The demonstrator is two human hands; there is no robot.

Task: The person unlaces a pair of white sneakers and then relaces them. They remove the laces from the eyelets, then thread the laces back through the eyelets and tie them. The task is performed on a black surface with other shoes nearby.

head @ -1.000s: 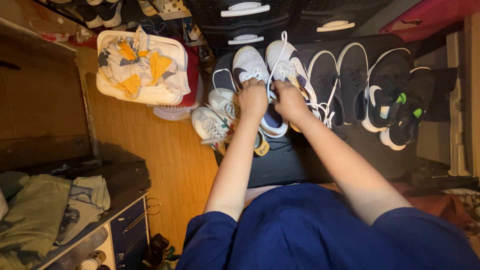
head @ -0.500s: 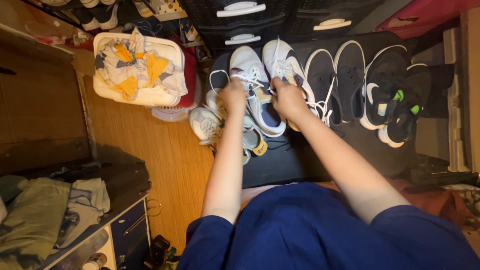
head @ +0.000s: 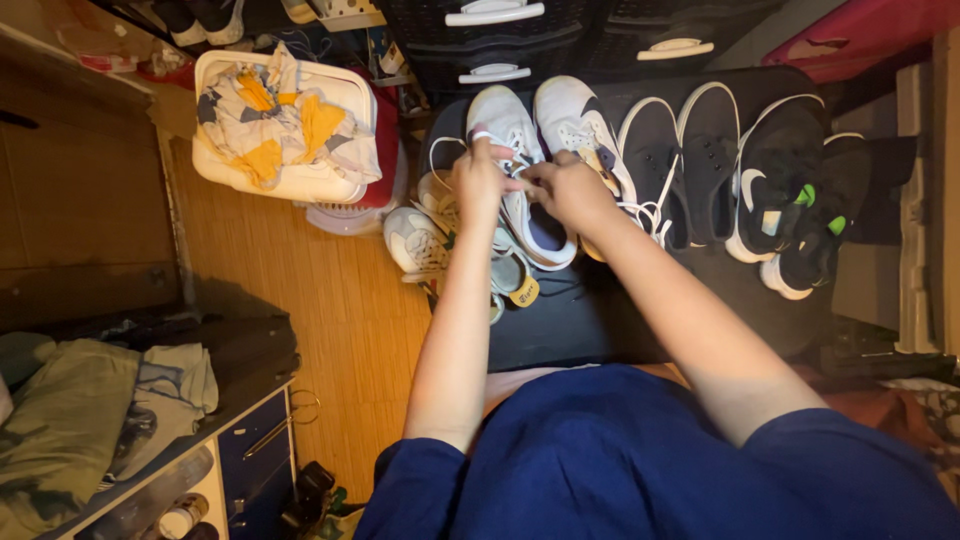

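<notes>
Both my hands meet over a light grey-white sneaker [head: 520, 190] at the left end of a row of shoes on a black mat [head: 580, 320]. My left hand [head: 480, 180] pinches a white lace [head: 440, 150] that loops off the shoe's left side. My right hand [head: 570, 190] grips the laces at the shoe's tongue. Its twin sneaker [head: 575, 120] lies just to the right, partly under my right hand.
Black sneakers [head: 680, 160] and black-green sneakers [head: 800, 200] continue the row rightward. More pale shoes [head: 420, 240] lie on the bamboo floor. A white basket [head: 290, 180] holding clothes stands at upper left, dark drawers [head: 500, 40] behind, a cabinet [head: 250, 450] with folded cloth at lower left.
My hands have come nearer together above the grey-white sneaker and now hold its laces; the view has shifted slightly so the shoes sit lower in the frame.
</notes>
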